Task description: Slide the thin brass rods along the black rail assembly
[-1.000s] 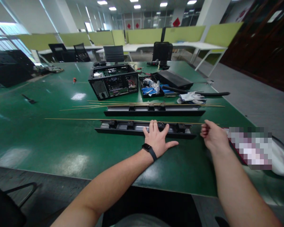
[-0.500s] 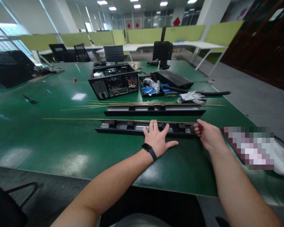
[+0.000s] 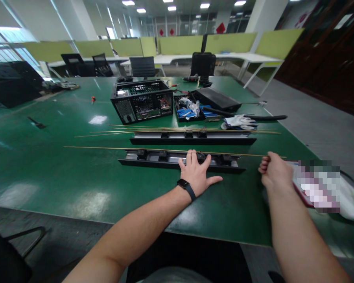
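Note:
My left hand [image 3: 194,171] lies with fingers spread across a long black rail [image 3: 153,162] near its middle. This rail has a silver inner channel and several black blocks set along it. At the right, past the rail's end, my right hand [image 3: 275,168] pinches a thin brass-coloured rod [image 3: 91,147]. The rod runs along the rail's far edge, and its other end reaches out well to the left. A second black rail [image 3: 191,140] lies behind, parallel to the first. Several more thin rods [image 3: 120,129] rest on or just behind it.
Farther back stand an open computer case [image 3: 141,104], a tray [image 3: 177,114] of blue and white gloves, and a flat black box [image 3: 218,99]. A white glove [image 3: 238,122] lies before a black tube [image 3: 271,117]. At left lies a brush [image 3: 35,123].
My right hand first slid left to the rail's end, then moved back right beyond its starting spot, and the rod shifted right with it. My left hand stayed on the rail.

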`<state>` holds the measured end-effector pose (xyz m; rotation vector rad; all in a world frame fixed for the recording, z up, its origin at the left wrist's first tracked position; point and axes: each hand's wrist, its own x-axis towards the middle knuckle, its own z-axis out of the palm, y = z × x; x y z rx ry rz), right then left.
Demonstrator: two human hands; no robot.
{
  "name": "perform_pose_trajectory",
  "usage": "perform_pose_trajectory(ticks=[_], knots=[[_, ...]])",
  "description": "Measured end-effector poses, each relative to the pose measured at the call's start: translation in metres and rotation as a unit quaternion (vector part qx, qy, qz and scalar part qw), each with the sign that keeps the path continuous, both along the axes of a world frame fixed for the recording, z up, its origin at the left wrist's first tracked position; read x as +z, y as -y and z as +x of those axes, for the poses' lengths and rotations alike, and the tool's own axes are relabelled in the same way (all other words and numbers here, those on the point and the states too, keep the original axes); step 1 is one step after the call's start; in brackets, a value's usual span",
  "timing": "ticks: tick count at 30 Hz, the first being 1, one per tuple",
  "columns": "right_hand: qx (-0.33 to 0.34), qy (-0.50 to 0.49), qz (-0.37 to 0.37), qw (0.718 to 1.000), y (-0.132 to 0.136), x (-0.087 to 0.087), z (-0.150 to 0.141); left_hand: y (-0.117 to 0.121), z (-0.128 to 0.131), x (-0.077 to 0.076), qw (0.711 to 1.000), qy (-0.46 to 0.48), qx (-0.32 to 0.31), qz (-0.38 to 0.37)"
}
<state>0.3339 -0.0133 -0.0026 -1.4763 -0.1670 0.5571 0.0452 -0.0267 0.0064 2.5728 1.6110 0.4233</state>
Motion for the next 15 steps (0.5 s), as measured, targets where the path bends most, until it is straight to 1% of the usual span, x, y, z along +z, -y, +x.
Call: perform_pose_trajectory(ticks=[2,4,6,8,10,15], knots=[[0.045,-0.005,0.006,0.999,-0.001,-0.004,-0.004,0.000,0.000,0.000,1.000,-0.001,0.000,-0.003],[0.108,-0.004,0.013,0.994,-0.002,-0.007,-0.010,0.000,0.000,0.000,1.000,-0.002,-0.001,-0.007],[0.181,0.007,0.015,0.983,-0.001,-0.010,-0.017,0.000,0.000,0.000,1.000,-0.001,-0.001,-0.007],[0.236,0.026,0.007,0.971,0.000,-0.012,-0.025,0.000,0.000,0.000,1.000,0.001,-0.002,-0.003],[0.263,0.046,0.003,0.964,0.000,-0.013,-0.031,0.000,0.000,0.000,1.000,0.003,-0.003,0.002],[0.267,0.059,0.003,0.962,0.000,-0.015,-0.034,-0.001,0.000,-0.002,1.000,0.002,-0.001,0.000]])
